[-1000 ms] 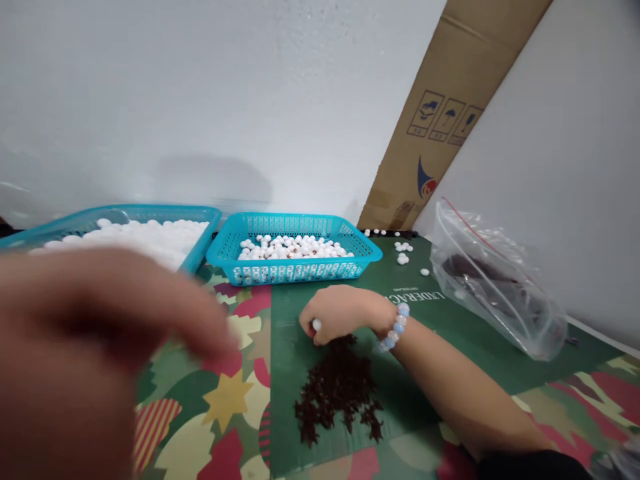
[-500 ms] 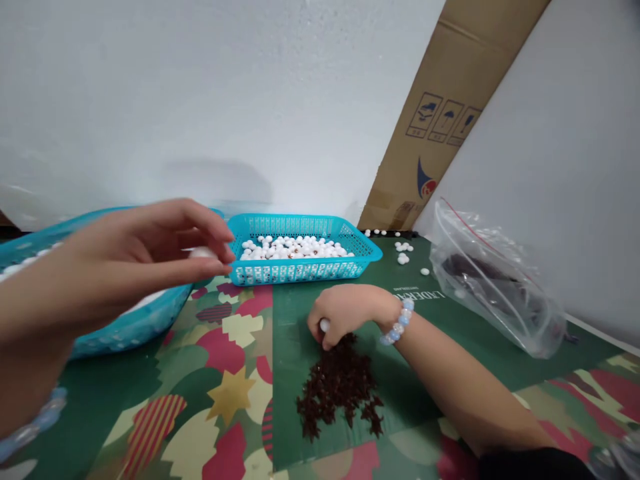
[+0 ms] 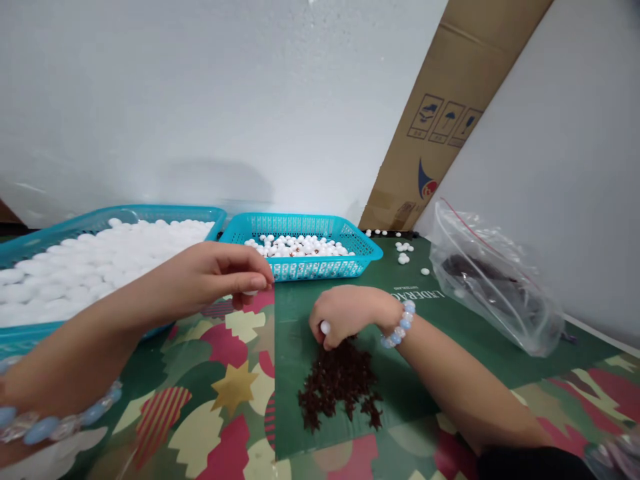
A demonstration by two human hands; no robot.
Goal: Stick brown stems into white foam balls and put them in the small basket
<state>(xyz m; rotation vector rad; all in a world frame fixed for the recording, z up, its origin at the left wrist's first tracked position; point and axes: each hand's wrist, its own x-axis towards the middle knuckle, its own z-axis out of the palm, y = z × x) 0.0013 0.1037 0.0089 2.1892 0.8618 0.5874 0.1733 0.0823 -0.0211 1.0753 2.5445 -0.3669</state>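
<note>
My left hand [image 3: 227, 275] is pinched round a small white ball, which shows only in part beneath the thumb, in front of the small blue basket. Over the far edge of a pile of dark brown star-shaped pieces [image 3: 343, 387] is my right hand [image 3: 347, 310], fingers curled down. A white ball [image 3: 325, 327] peeks out between its thumb and fingers; whether the fingertips also pinch a brown piece is hidden. Several white balls [image 3: 305, 247], some with brown spots, lie in the small blue basket [image 3: 320, 269].
A larger blue basket [image 3: 170, 209] full of white balls [image 3: 110, 260] stands at left. Loose white balls [image 3: 403, 259] lie on the green patterned sheet [image 3: 400, 363]. A clear zip bag [image 3: 500, 287] with dark contents rests at right; cardboard [image 3: 450, 100] leans behind.
My left hand has moved right and slightly down, away from the large basket toward my right hand, still holding the white ball. My right hand has barely moved.
</note>
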